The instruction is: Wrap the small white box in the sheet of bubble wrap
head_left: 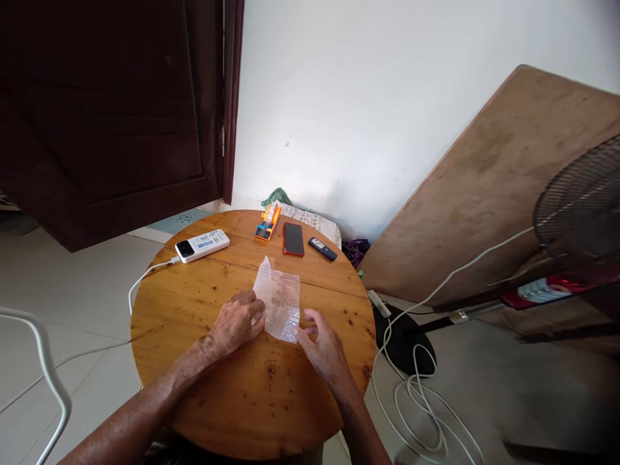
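A piece of clear bubble wrap (279, 298) lies on the round wooden table (208, 403), its left part folded up and creased. My left hand (238, 321) is closed over the left edge of the wrap, fingers curled onto it. At the lower right corner of the sheet is my right hand (322, 347); its thumb touches the edge, while the index finger is raised and apart from the thumb. Nothing shows between the right fingers.
Toward the back of the table are a white power bank (206, 245) with a cable, an orange tape dispenser (268, 223), a phone (293, 239) and a small dark remote (322, 248). A fan (581, 200) and loose white cable (411, 387) are on the right.
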Action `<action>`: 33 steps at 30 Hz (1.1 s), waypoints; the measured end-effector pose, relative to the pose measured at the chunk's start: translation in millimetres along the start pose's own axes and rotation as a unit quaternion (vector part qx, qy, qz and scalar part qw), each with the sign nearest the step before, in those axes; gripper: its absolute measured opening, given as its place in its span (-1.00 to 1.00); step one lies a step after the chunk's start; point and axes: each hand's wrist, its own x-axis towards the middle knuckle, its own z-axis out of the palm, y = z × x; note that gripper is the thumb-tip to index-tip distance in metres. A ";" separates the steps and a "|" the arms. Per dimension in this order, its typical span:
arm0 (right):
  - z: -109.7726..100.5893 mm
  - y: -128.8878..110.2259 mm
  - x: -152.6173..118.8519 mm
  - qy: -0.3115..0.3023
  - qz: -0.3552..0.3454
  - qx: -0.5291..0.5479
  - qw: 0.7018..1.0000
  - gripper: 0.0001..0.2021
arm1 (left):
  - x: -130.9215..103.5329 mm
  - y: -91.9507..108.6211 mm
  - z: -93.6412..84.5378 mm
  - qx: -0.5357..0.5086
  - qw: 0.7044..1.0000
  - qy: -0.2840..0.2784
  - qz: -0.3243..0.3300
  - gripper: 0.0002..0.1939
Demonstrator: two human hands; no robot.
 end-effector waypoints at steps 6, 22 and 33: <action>17.7 -2.3 0.1 -0.024 0.038 0.066 0.997 -0.68 | 1.5 -9.2 7.6 0.001 0.996 0.047 0.077 -0.83; 42.8 -6.2 22.7 -0.015 0.033 0.079 0.996 -0.68 | 1.5 -12.2 13.9 -0.022 0.993 0.052 0.099 -0.85; 57.0 -20.3 28.4 0.091 0.072 0.124 0.985 -0.88 | 1.2 -11.0 13.3 -0.003 0.995 0.034 0.093 -0.84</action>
